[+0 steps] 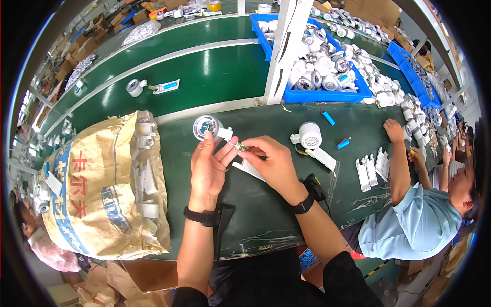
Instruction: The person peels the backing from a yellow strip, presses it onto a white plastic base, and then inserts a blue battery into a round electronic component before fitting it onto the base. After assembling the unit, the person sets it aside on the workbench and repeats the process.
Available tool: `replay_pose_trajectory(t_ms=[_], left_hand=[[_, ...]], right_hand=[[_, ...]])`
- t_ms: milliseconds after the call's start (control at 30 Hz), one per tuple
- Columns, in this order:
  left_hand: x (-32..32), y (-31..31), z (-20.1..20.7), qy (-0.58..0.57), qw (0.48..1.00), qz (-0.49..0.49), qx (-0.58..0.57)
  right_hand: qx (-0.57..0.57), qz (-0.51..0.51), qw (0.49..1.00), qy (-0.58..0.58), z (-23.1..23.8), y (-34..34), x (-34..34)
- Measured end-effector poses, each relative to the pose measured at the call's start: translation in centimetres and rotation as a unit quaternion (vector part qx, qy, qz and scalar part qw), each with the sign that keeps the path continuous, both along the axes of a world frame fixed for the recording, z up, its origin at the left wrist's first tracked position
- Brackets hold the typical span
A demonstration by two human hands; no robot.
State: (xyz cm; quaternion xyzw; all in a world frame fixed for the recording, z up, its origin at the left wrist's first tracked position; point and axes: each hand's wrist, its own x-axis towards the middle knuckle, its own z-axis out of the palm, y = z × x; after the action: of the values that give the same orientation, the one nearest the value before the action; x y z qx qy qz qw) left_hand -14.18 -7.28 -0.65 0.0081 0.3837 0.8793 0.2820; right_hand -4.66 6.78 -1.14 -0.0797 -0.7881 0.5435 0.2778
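Observation:
My left hand (pixel 207 171) holds a white handheld-fan head (pixel 215 131), its thumb over the open round housing and its fingers under the neck. Inside the housing, a circuit board shows. Between the thumb and fingers of my right hand (pixel 271 161) is a small green circuit board (pixel 240 147), close to the left fingertips. A white handle piece (pixel 248 170) lies on the bench, partly hidden by the right hand. To the right lies another white fan (pixel 310 136) with its handle shell opened out. Two blue batteries (pixel 328 118) lie beyond it.
A woven sack (pixel 97 179) of white plastic parts stands at left. Blue bins (pixel 327 96) heaped with fan heads stand behind a white post (pixel 287 51). White handle shells (pixel 363 175) lie near a co-worker in a light-blue shirt (pixel 409 222). A green conveyor (pixel 215 77) runs behind.

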Motion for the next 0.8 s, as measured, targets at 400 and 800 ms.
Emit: replay_pose_trajectory(t_ms=[400, 800], left_hand=[[0.0, -0.8, -1.6, 0.101, 0.990, 0.030, -0.088], [-1.0, 0.1, -1.5, 0.097, 0.989, -0.011, -0.109]], right_hand=[[0.126, -0.013, 0.987, 0.094, -1.1, -0.6, 0.0], [0.253, -0.063, 0.964, 0.054, -1.3, -0.4, 0.2]])
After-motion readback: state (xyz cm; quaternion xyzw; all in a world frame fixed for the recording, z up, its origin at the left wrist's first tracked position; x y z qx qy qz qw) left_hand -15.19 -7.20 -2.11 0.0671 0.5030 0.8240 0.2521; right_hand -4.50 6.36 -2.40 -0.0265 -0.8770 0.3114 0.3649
